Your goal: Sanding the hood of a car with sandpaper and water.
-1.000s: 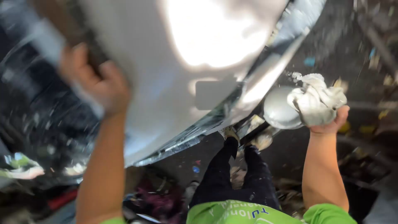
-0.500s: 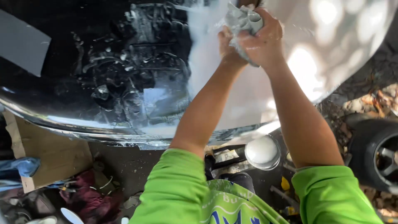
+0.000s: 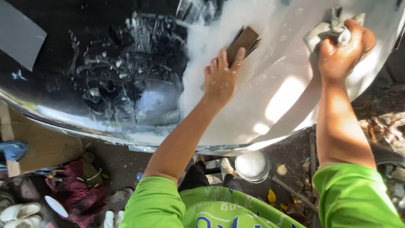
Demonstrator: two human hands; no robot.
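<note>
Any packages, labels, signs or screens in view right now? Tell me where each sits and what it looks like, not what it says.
Flattened cardboard: ground at lower left, brown, no visible label.
Print on the green shirt: bottom centre, blue and white lettering.
No signs or screens.

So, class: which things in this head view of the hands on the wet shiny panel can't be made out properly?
- Rag: mostly hidden in the right hand, head view.
- Brown pad: lower end covered by the left hand.
- Shiny panel: cut off by the top edge.
- Bowl: rim partly hidden by the panel.
</note>
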